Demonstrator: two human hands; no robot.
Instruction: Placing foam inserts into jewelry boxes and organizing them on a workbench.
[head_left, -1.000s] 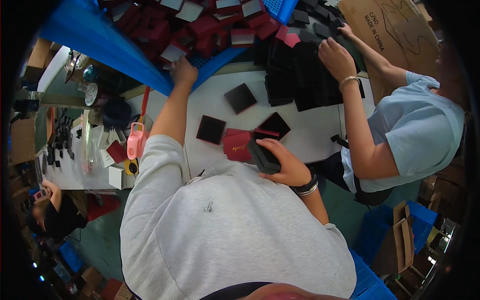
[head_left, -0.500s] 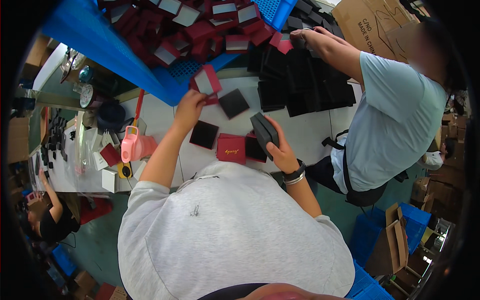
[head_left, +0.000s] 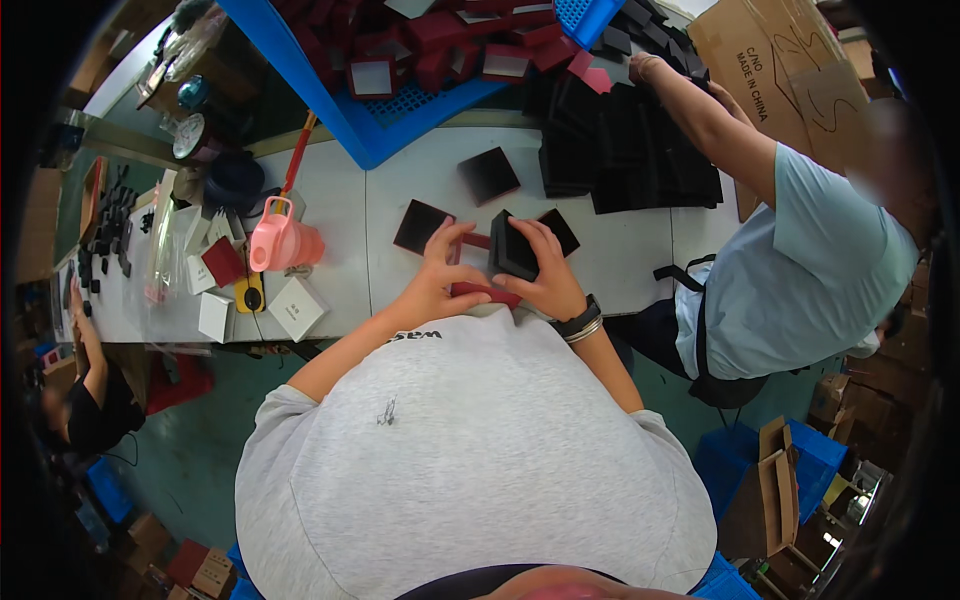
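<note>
My left hand [head_left: 440, 275] is curled around a small red box [head_left: 488, 291] close to my belly, its thumb along the near side; the hand partly hides the box. Right beside it, my right hand [head_left: 545, 275] grips a thick black square block [head_left: 513, 247], held tilted over the box's right side. Around my hands lie a black-topped square with a reddish edge [head_left: 423, 226] on the left, another black square [head_left: 489, 176] farther away, and one more [head_left: 561, 231] partly behind my right fingers.
A blue crate [head_left: 375, 150] heaped with red boxes [head_left: 430, 70] stands at the far side. Stacked black blocks [head_left: 640, 150] lie to the right, where a co-worker's arm [head_left: 705, 115] reaches. A pink jug [head_left: 288, 240] and white boxes [head_left: 297, 308] are at left.
My left hand has drawn the red box from the crate's edge toward my body. My right hand has brought the black block left, next to it. The view has shifted slightly.
</note>
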